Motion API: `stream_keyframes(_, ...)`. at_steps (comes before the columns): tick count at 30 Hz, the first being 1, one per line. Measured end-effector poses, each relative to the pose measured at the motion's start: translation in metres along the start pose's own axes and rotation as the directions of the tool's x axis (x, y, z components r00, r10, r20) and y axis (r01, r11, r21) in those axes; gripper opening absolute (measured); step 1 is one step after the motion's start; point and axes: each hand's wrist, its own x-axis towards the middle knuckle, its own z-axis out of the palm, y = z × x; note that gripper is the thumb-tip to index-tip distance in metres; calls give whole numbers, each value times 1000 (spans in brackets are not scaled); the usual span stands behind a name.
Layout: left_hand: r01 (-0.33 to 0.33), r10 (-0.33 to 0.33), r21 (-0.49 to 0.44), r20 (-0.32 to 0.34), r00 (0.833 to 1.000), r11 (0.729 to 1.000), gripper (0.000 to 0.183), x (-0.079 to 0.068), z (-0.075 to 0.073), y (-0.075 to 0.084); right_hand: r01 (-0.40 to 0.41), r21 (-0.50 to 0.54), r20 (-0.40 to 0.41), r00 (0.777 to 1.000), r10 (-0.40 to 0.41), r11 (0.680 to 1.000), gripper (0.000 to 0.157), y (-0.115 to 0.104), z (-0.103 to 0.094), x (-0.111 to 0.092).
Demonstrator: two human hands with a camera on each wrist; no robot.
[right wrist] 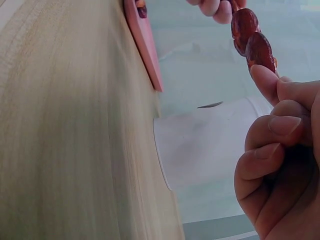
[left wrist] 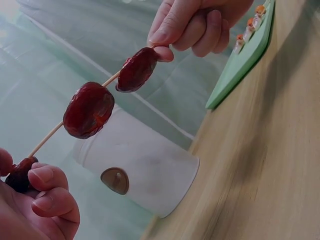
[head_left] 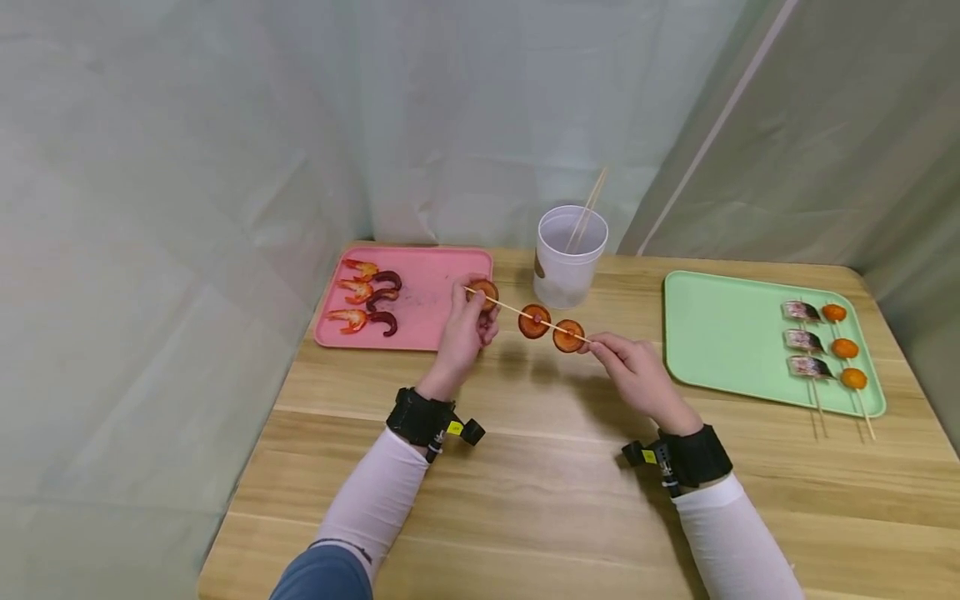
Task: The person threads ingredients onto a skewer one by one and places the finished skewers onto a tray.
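Observation:
A thin wooden skewer (head_left: 508,307) slants between the two hands above the table. Two glossy brown-red mushroom caps (head_left: 534,321) are threaded on it towards its right end. My left hand (head_left: 461,337) pinches a third mushroom cap (head_left: 485,294) at the skewer's left end, where the stick's tip shows just past the cap. With thumb and forefinger, my right hand (head_left: 637,373) grips the skewer right beside the outermost cap (left wrist: 137,70). In the right wrist view the other right fingers (right wrist: 260,159) are curled in below.
Behind the hands stands a white bucket (head_left: 562,279) with skewers (head_left: 591,200) in it. The pink tray (head_left: 420,335) at left bears orange-red and dark curled pieces (head_left: 384,323). At right, the green tray (head_left: 720,333) holds two skewers with fish-like pieces and orange balls (head_left: 845,348).

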Motion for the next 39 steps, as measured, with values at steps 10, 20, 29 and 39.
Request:
stream_keyframes(10,7,-8,21,31,999,1000,30,-4,12,-7,53,-73,-24,998,-55,996,15,-1,4,2)
stream_keyframes(20,44,-46,37,34,998,998,33,-6,18,-14,48,-59,11,999,-48,997,17,-4,6,2)
stream_keyframes(29,69,-70,23,47,996,997,37,-6,17,-14,43,-42,-16,999,-44,998,17,-2,4,1)
stream_keyframes(39,94,-94,10,78,992,996,45,-6,16,-17,33,-52,-87,995,-38,998,17,1,-8,-5)
